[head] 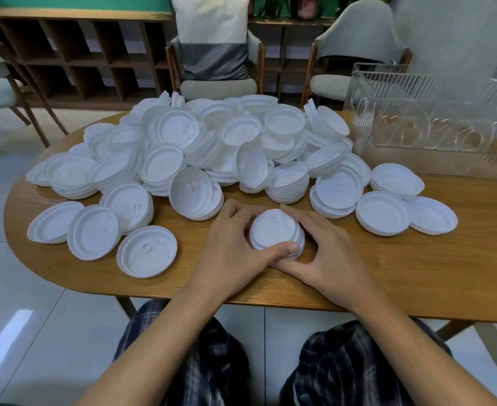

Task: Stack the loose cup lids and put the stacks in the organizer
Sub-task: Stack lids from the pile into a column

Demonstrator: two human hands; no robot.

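A big heap of loose white cup lids (212,148) covers the far half of the wooden table (387,273). Close to the near edge stands a short stack of lids (273,230), its top face up. My left hand (235,244) wraps the stack from the left, thumb across its front. My right hand (326,244) cups it from the right, fingers over the back rim. A clear ribbed organizer (417,124) stands at the back right of the table; no lids show inside it.
Single lids lie open side up at the front left (146,252) and at the right (430,215). Behind the table stand chairs (215,54) and a wooden shelf unit (74,54). My knees in checked trousers (344,361) sit under the near edge.
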